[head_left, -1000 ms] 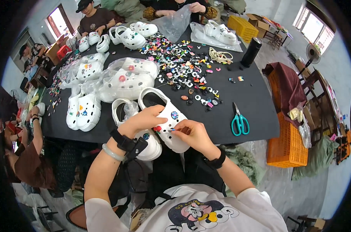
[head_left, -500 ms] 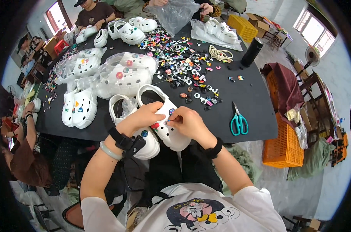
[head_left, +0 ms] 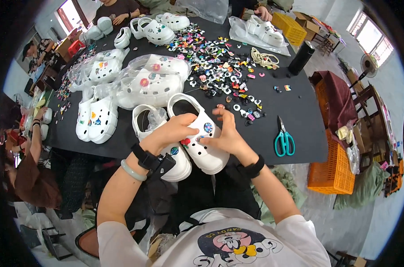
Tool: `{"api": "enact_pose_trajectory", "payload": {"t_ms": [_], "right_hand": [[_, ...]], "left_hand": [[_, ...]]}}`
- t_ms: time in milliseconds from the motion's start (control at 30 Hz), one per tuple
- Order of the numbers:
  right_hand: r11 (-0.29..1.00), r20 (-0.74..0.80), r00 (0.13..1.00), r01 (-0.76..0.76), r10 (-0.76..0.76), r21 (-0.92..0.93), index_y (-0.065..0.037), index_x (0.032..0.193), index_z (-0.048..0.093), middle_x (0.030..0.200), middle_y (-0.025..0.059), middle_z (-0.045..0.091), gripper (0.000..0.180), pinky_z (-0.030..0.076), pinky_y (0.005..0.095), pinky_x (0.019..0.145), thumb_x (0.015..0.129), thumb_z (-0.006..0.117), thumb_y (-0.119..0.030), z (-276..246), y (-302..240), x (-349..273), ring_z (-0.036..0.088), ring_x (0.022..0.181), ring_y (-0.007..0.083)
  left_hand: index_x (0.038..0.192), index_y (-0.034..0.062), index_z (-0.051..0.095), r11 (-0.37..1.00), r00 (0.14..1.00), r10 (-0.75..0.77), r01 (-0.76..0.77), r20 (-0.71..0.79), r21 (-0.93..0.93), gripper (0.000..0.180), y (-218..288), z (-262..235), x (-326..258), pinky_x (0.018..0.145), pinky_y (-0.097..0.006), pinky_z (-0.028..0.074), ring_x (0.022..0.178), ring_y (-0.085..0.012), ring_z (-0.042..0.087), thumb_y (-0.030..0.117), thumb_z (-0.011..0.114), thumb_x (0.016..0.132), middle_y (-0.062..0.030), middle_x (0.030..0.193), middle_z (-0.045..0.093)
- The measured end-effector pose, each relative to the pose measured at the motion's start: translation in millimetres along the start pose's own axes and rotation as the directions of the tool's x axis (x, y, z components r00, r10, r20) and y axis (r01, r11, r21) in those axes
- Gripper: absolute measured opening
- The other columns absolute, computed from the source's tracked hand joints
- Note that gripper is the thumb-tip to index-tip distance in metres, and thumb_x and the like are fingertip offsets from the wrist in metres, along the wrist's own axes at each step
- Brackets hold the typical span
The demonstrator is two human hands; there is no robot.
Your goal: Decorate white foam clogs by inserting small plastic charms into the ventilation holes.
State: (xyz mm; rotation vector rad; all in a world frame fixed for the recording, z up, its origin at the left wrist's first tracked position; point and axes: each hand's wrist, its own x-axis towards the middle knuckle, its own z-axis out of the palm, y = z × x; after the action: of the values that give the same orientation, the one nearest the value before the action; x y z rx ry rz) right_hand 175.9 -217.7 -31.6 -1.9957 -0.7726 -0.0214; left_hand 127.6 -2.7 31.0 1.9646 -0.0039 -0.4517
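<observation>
A white clog (head_left: 207,153) with a round blue-and-pink charm and a red charm on its top stands at the table's near edge. My left hand (head_left: 168,132) grips it by the upper. Beside it on the left is a second white clog (head_left: 178,165) with a blue planet-like charm, partly under my left wrist; clear plastic (head_left: 156,118) sits in its opening. My right hand (head_left: 231,137) is open, its thumb at the first clog's top and its fingers spread around the right side. A brown football-shaped charm (head_left: 220,106) lies just beyond those fingertips.
A heap of small colourful charms (head_left: 222,62) spreads over the black table (head_left: 295,100). Teal-handled scissors (head_left: 284,141) lie right, near a black bottle (head_left: 301,58) and coiled cord (head_left: 264,58). Bagged white clogs (head_left: 148,89) stand left. Co-workers sit across and at far left.
My right hand has let go of the round charm area and its fingers have opened toward the far right. My left hand keeps its hold on the clog. The whole view has shifted slightly.
</observation>
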Motion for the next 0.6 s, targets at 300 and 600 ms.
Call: {"api": "enact_pose_trajectory", "payload": {"t_ms": [300,600], "right_hand": [[0.954,0.421,0.901,-0.214,0.110,0.210,-0.015,0.154,0.027,0.138,0.0255,0.049,0.112,0.035,0.0505,0.110,0.063,0.089,-0.036,-3.2,-1.9,30.8,0.041,0.132,0.0449],[0.755,0.229,0.952,-0.303,0.205,0.582,0.000,0.150,0.031,0.143,0.0215,0.048,0.090,0.039,0.0400,0.109,0.082,0.082,-0.027,-2.1,11.2,-17.1,0.047,0.133,0.0287]], "left_hand": [[0.121,0.0018,0.058,0.989,0.988,-0.081,0.096,0.129,-0.117,0.029,14.6,-5.8,-5.4,0.079,-0.024,0.045,0.094,-0.0068,0.054,0.012,0.061,0.094,-0.0002,0.102,0.061],[0.131,-0.0009,0.054,0.968,0.966,0.232,-0.216,-0.118,0.129,0.038,79.6,-66.8,-43.2,0.102,-0.032,0.042,0.115,-0.0177,0.057,0.025,0.053,0.102,-0.0117,0.120,0.065]]}}
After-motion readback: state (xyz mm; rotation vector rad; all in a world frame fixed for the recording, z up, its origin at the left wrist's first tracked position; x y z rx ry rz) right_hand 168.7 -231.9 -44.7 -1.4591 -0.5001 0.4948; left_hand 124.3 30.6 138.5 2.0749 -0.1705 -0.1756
